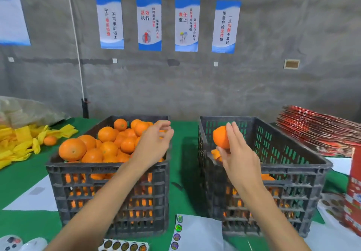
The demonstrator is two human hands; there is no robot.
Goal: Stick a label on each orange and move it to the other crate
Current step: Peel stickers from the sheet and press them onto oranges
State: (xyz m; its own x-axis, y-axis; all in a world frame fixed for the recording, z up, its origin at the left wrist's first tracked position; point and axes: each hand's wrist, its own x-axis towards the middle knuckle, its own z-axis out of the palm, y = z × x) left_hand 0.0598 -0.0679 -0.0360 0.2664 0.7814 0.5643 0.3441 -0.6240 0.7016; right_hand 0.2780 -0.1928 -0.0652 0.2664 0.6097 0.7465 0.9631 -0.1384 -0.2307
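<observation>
One orange [220, 137] in right hand [237, 160], over right crate [293, 164].

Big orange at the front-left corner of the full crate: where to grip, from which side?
Probably from above. The big orange sits on top of the pile, upper half exposed; the left crate wall and neighbouring oranges block its lower sides. Spread fingers around its widest part, clear of the stem dimple facing the camera.
</observation>
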